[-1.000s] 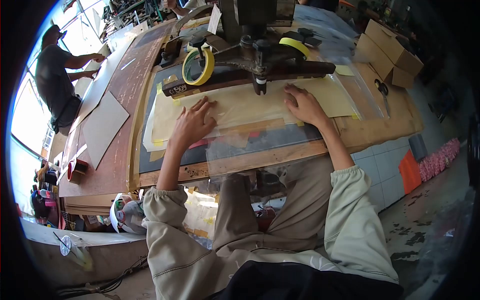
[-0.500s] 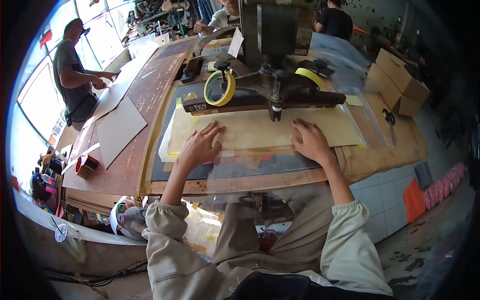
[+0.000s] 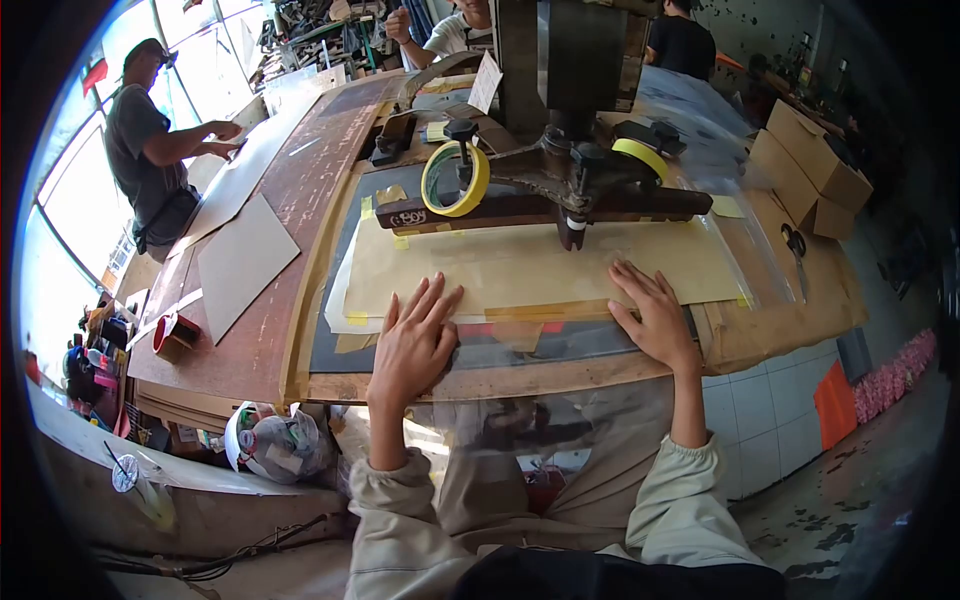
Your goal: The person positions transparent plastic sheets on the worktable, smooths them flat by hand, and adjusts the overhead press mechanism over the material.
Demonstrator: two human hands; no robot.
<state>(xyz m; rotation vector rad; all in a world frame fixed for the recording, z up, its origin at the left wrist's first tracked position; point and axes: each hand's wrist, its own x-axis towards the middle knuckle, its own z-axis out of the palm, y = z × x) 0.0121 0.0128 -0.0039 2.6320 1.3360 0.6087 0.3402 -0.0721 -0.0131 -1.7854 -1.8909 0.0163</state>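
Note:
My left hand (image 3: 412, 338) lies with fingers outstretched near the front edge of a pale yellow sheet (image 3: 530, 272). Toward the right end of that sheet, my right hand (image 3: 655, 315) rests palm down with its fingers spread. A clear plastic film (image 3: 520, 385) appears beneath both hands and hangs over the table's front edge. Just behind the sheet stands a press head with a long dark bar (image 3: 640, 204) marked with white writing. A yellow tape roll (image 3: 481, 184) hangs on the press's left knob, and a second tape roll (image 3: 640, 158) sits at its right.
Scissors (image 3: 794, 255) lie on brown paper at the right, near cardboard boxes (image 3: 810, 165). Grey board (image 3: 245, 265) and a red tape roll (image 3: 175, 337) are at the left. A person (image 3: 150, 140) works at the far left; two more are behind the press.
Both hands have drawn back toward the table's front edge, fingers still outstretched. The head view has shifted slightly. The person behind the press has raised a hand.

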